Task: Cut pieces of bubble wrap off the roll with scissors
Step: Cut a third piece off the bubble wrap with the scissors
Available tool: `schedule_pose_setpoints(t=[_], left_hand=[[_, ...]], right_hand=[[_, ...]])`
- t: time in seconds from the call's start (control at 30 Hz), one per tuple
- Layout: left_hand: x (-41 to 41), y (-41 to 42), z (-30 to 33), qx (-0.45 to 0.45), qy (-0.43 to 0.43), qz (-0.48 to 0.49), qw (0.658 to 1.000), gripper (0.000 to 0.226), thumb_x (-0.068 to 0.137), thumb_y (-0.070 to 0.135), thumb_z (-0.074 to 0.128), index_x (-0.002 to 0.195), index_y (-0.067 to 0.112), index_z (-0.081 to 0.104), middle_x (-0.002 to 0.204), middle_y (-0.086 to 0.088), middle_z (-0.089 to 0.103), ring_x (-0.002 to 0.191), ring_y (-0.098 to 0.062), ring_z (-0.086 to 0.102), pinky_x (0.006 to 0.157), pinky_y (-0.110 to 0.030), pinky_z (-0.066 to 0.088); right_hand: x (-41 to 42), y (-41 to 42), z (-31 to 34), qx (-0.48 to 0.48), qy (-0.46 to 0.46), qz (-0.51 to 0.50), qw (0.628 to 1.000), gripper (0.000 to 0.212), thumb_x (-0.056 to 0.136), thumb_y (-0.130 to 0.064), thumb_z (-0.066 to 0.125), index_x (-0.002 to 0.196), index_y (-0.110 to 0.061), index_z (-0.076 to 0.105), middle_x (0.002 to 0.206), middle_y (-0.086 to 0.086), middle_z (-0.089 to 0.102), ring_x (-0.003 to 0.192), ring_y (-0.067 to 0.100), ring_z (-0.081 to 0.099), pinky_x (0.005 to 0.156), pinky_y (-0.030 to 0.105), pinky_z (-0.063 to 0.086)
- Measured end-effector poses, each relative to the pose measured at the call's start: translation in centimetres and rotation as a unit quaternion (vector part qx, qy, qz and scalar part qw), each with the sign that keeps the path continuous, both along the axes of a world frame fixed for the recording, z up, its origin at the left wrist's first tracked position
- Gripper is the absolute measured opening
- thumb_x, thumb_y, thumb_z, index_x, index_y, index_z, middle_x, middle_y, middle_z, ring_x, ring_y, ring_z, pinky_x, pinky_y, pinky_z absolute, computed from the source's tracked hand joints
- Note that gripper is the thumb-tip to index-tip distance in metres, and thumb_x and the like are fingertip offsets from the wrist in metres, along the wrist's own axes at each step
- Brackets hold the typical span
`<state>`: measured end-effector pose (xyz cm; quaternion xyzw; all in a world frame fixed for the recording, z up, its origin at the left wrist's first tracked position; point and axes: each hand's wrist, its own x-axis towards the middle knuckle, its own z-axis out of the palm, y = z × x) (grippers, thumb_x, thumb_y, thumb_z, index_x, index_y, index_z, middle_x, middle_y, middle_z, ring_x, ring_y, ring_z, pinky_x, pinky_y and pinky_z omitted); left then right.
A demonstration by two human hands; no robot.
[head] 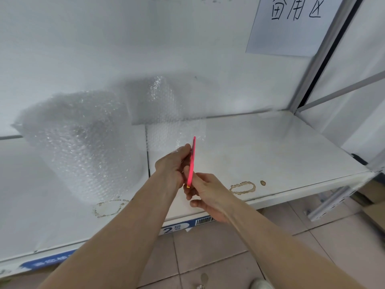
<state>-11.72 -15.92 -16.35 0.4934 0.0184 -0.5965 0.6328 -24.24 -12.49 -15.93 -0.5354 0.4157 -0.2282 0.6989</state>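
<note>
A big roll of clear bubble wrap (pixel 83 142) lies on the white shelf (pixel 270 155) at the left. A loose sheet of bubble wrap (pixel 166 113) leans against the back wall and runs down onto the shelf toward my hands. My left hand (pixel 173 165) pinches the sheet's near edge. My right hand (pixel 206 192) grips a pink tool (pixel 191 161), seen edge-on and pointing away from me, its tip at the sheet's edge. Its blades are hidden, so I cannot confirm that it is a pair of scissors.
Brown ring stains (pixel 242 187) mark the shelf's front part. A paper sign with handwriting (pixel 291 24) hangs on the back wall at the right. A metal rack post (pixel 312 65) stands at the right corner. Tiled floor (pixel 208 257) and a cardboard box (pixel 373 197) lie below.
</note>
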Motion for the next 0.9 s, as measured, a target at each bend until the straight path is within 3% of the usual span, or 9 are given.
schedule_pose_setpoints(t=[0.33, 0.5, 0.63, 0.73, 0.9], left_hand=[[-0.7, 0.6, 0.8, 0.033, -0.071, -0.037, 0.996, 0.018, 0.075, 0.019, 0.082, 0.09, 0.013, 0.074, 0.078, 0.002, 0.073, 0.073, -0.012, 0.068, 0.055, -0.028, 0.048], [-0.7, 0.5, 1.3, -0.008, -0.016, -0.024, 1.0, 0.017, 0.068, 0.019, 0.082, 0.071, 0.012, 0.066, 0.084, -0.001, 0.071, 0.079, -0.02, 0.065, 0.064, -0.03, 0.049], [-0.7, 0.4, 1.5, -0.033, 0.036, -0.014, 0.999, 0.033, 0.069, 0.027, 0.086, 0.091, 0.007, 0.072, 0.08, -0.001, 0.072, 0.068, -0.016, 0.066, 0.057, -0.026, 0.053], [-0.4, -0.1, 0.8, -0.042, 0.054, 0.002, 0.998, 0.03, 0.073, 0.017, 0.085, 0.099, 0.007, 0.073, 0.076, -0.003, 0.072, 0.063, -0.014, 0.068, 0.056, -0.024, 0.056], [-0.5, -0.3, 0.2, -0.038, 0.015, 0.012, 0.999, 0.028, 0.071, 0.012, 0.086, 0.095, 0.007, 0.072, 0.074, -0.003, 0.069, 0.066, -0.015, 0.066, 0.066, -0.027, 0.057]], right_hand=[[-0.2, -0.6, 0.4, -0.008, -0.012, -0.027, 1.0, 0.041, 0.091, -0.05, 0.06, 0.077, -0.012, 0.059, 0.067, 0.003, 0.053, 0.06, 0.013, 0.048, 0.054, 0.024, 0.038], [-0.1, -0.4, 0.2, -0.017, -0.006, -0.027, 0.999, 0.043, 0.093, -0.051, 0.058, 0.079, -0.01, 0.057, 0.066, 0.002, 0.053, 0.06, 0.013, 0.048, 0.054, 0.024, 0.039], [-0.1, -0.3, 0.1, -0.023, -0.006, -0.023, 0.999, 0.042, 0.093, -0.05, 0.058, 0.081, -0.01, 0.058, 0.066, 0.001, 0.053, 0.061, 0.012, 0.048, 0.054, 0.024, 0.039], [-0.1, -0.4, 0.0, -0.026, -0.003, -0.026, 0.999, 0.044, 0.092, -0.05, 0.058, 0.091, -0.006, 0.061, 0.066, -0.001, 0.054, 0.061, 0.012, 0.049, 0.054, 0.024, 0.04], [-0.1, -0.6, 0.2, -0.026, 0.0, -0.03, 0.999, 0.043, 0.092, -0.051, 0.058, 0.083, -0.01, 0.06, 0.068, 0.001, 0.054, 0.062, 0.013, 0.049, 0.055, 0.024, 0.039]])
